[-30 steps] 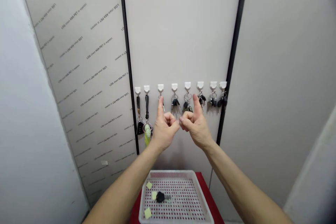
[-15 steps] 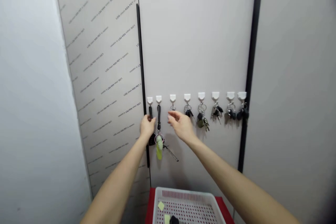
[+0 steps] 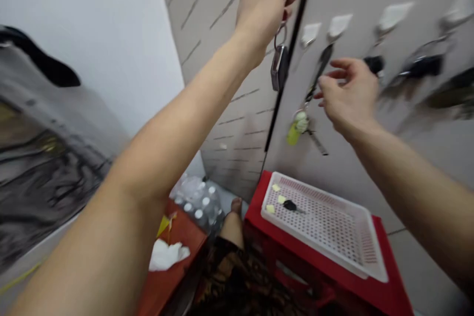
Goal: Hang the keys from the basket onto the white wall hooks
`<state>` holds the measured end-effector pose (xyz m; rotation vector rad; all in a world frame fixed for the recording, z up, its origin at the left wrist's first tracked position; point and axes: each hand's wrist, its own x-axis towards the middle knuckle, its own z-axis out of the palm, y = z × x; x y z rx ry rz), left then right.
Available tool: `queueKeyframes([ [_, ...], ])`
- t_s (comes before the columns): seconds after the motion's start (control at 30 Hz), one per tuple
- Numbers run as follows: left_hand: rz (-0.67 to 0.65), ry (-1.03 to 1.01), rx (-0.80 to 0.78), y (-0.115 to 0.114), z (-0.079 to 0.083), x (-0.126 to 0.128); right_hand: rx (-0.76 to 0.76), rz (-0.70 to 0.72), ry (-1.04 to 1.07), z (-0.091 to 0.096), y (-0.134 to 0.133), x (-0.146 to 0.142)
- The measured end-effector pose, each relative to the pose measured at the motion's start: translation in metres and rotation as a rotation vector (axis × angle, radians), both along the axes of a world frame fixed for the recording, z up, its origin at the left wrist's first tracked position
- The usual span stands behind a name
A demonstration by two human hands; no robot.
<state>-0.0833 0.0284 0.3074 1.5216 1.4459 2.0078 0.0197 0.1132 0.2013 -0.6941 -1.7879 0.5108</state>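
Note:
Raised at the top, my left hand is closed around a keychain. Its metal ring and dark key fob dangle below my fingers; the upper part is hidden in the grip. My right hand has its fingers curved and apart, beside a black strap on the second white hook. From that strap hang a green charm and a small metal piece. I cannot tell whether my fingertips touch the strap. On the leftmost white hook no keys show.
More keys, blurred, hang from hooks at right. Below, a white perforated basket on a red box holds a black key and yellow notes. At lower left are an orange-red surface with white tissue and a dotted bag.
My left hand has lifted the keychain off the leftmost hook and carried it up and left. The view has swung down and left. My right hand stays by the hooks.

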Motion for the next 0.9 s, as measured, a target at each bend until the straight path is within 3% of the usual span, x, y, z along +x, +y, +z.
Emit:
queueKeyframes([
  [0.07, -0.053, -0.085, -0.013, -0.033, -0.022, 0.002, -0.085, 0.292, -0.002, -0.017, -0.045, -0.01],
  [0.2, -0.048, -0.253, -0.08, -0.109, -0.092, -0.007, -0.386, 1.029, -0.137, -0.063, -0.148, -0.036],
  [0.3, 0.081, -0.397, -0.225, -0.174, -0.145, -0.022, -0.68, 1.302, -0.309, -0.107, -0.209, -0.053],
  [0.43, 0.204, -0.558, -0.436, -0.249, -0.204, -0.032, -0.836, 1.471, -0.493, -0.168, -0.268, -0.068],
  [0.6, 0.489, -0.53, -0.439, -0.292, -0.254, -0.032, -0.91, 1.34, -0.55, -0.219, -0.309, -0.083],
  [0.73, 0.504, -0.377, -0.622, -0.316, -0.272, -0.029, -1.07, 1.318, -0.539, -0.233, -0.326, -0.093],
  [0.9, 0.515, -0.36, -0.726, -0.346, -0.283, -0.03, -1.235, 1.498, -0.591, -0.239, -0.357, -0.091],
])
